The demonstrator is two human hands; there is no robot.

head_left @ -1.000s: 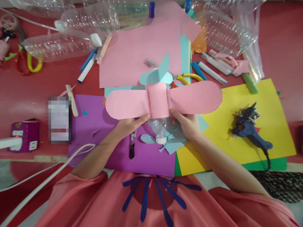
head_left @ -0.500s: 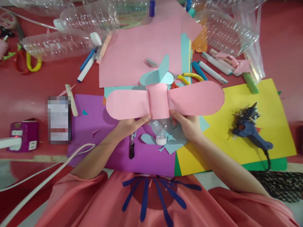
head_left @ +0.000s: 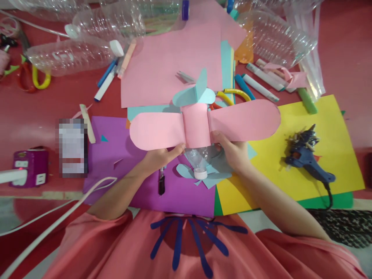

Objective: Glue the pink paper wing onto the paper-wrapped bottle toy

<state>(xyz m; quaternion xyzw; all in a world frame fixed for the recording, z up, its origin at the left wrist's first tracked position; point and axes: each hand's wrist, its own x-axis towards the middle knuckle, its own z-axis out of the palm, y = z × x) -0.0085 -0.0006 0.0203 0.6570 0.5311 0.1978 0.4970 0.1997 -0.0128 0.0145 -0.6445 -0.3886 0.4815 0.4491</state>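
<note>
A toy airplane (head_left: pixel 197 126) made from a small plastic bottle wrapped in pink paper is held up between both hands. Two rounded pink wings spread from its sides, and light-blue tail fins (head_left: pixel 194 94) stand at the far end. The clear bottle neck with its white cap (head_left: pixel 200 174) points toward me. My left hand (head_left: pixel 162 155) grips the left side, thumb at the lower edge of the wrap. My right hand (head_left: pixel 232 150) pinches the right wing's base; its other fingers are partly hidden beneath. Light-blue paper scraps (head_left: pixel 215 180) lie under the bottle neck.
A blue glue gun (head_left: pixel 309 161) lies on yellow paper (head_left: pixel 343 131) at the right. A cutter (head_left: pixel 161 184) rests on purple paper (head_left: pixel 180 197). Scissors (head_left: pixel 236 93) lie beyond the airplane. Plastic bottles (head_left: pixel 72 56), markers (head_left: pixel 260 87), a phone (head_left: pixel 72 147) and a power adapter (head_left: pixel 29 166) surround the work.
The airplane has shifted slightly to the right and tilted a little, its right wing reaching farther right. Both hands keep their hold.
</note>
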